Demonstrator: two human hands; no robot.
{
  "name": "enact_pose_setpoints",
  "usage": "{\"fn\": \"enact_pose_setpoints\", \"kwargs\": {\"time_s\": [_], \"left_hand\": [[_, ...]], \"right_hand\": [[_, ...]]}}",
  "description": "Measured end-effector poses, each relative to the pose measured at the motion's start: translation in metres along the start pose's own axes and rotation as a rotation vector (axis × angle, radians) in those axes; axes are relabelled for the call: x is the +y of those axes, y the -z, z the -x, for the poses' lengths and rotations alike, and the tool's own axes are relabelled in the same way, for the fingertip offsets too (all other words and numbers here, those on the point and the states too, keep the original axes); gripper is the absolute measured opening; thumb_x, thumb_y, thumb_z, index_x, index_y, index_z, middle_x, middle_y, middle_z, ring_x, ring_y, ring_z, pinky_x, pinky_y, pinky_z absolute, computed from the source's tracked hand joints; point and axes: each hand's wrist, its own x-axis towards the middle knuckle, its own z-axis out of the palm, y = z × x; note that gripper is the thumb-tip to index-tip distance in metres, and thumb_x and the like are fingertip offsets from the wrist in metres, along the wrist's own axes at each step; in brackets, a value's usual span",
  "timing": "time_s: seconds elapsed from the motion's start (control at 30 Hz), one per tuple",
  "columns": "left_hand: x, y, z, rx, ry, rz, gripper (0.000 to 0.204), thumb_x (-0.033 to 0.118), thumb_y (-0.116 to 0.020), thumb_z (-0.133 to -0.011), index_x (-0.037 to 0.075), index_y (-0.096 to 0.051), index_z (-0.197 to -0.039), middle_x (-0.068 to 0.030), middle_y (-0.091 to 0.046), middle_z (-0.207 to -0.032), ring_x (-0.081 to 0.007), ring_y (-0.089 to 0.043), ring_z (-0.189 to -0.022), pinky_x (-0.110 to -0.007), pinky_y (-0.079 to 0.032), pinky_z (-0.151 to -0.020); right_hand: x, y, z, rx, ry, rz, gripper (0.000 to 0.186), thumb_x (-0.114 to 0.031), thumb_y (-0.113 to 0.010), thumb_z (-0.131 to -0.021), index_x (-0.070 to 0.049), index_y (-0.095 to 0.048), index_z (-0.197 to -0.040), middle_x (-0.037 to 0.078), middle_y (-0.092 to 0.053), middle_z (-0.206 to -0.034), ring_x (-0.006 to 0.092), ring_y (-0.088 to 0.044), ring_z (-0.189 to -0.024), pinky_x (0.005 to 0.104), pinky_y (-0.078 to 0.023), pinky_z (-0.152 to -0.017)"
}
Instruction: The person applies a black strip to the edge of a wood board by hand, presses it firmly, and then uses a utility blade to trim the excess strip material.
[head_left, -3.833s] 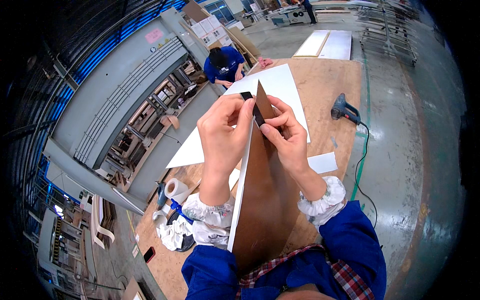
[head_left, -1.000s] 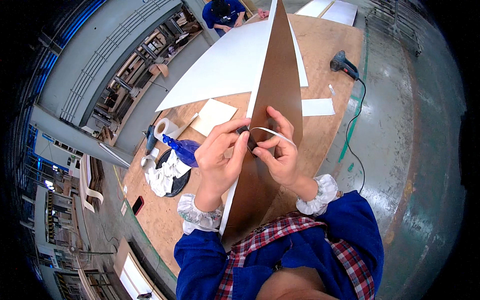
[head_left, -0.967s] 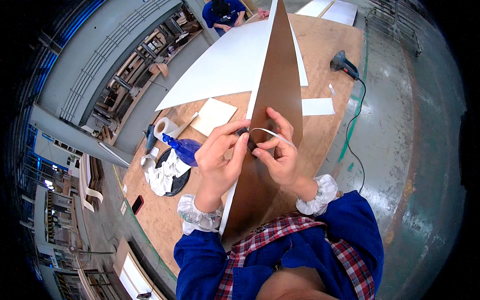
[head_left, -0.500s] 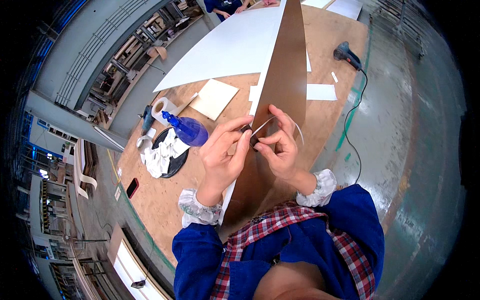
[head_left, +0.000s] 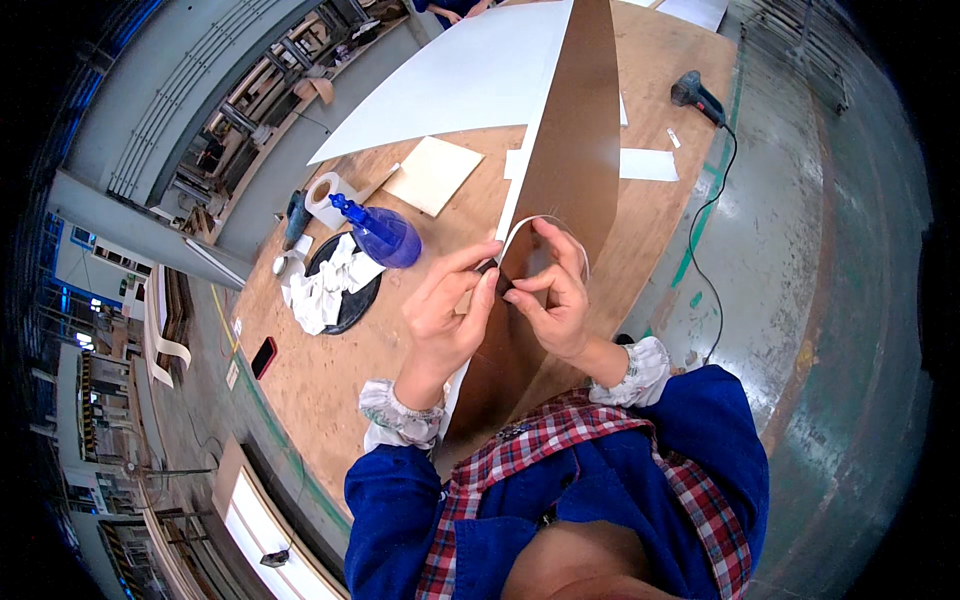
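Observation:
A long brown panel (head_left: 570,120) stands on edge in front of me, its white edge running toward my chest. My left hand (head_left: 450,310) pinches a small dark block (head_left: 492,273) on that edge, thumb and forefinger together. My right hand (head_left: 560,300) has its thumb and curled fingers closed on the same block from the right, its upper fingertip raised against the panel. A thin white strip (head_left: 545,218) rises from beside the block and loops over my right fingers. What lies under my fingertips is partly hidden.
On the wooden table (head_left: 290,400) are a blue spray bottle (head_left: 390,240), paper roll (head_left: 330,200), cloths (head_left: 330,290) on a black tray, phone (head_left: 263,358), heat gun (head_left: 700,98) and white sheet (head_left: 440,75). A co-worker's hands (head_left: 470,10) show at the far end.
The view has tilted, showing less of the co-worker. My hands have moved down along the edge since the earliest frame, still on the dark block; the white strip's loop has grown taller.

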Motion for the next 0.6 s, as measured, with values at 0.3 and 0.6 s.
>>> {"fn": "enact_pose_setpoints", "kwargs": {"time_s": [0.3,0.6], "left_hand": [[0.006,0.016,0.031,-0.034,0.071,-0.011,0.011,-0.008,-0.065,-0.079,-0.006,-0.057,-0.072,-0.0227,-0.066,-0.102,-0.0264,-0.067,-0.092,-0.030,-0.053,-0.076],[0.007,0.026,0.057,-0.037,0.047,-0.024,0.010,-0.007,-0.066,-0.080,-0.005,-0.058,-0.074,-0.0203,-0.066,-0.106,-0.0248,-0.068,-0.087,-0.029,-0.054,-0.071]], "right_hand": [[-0.004,-0.007,0.030,-0.047,-0.006,-0.022,0.017,-0.011,-0.080,-0.068,-0.007,-0.065,-0.077,0.018,-0.044,-0.139,0.0339,-0.038,-0.126,0.0428,-0.028,-0.103],[-0.014,-0.007,0.053,-0.154,-0.050,0.011,0.018,-0.012,-0.079,-0.070,-0.007,-0.065,-0.079,0.018,-0.042,-0.139,0.0343,-0.037,-0.126,0.0441,-0.029,-0.103]]}}
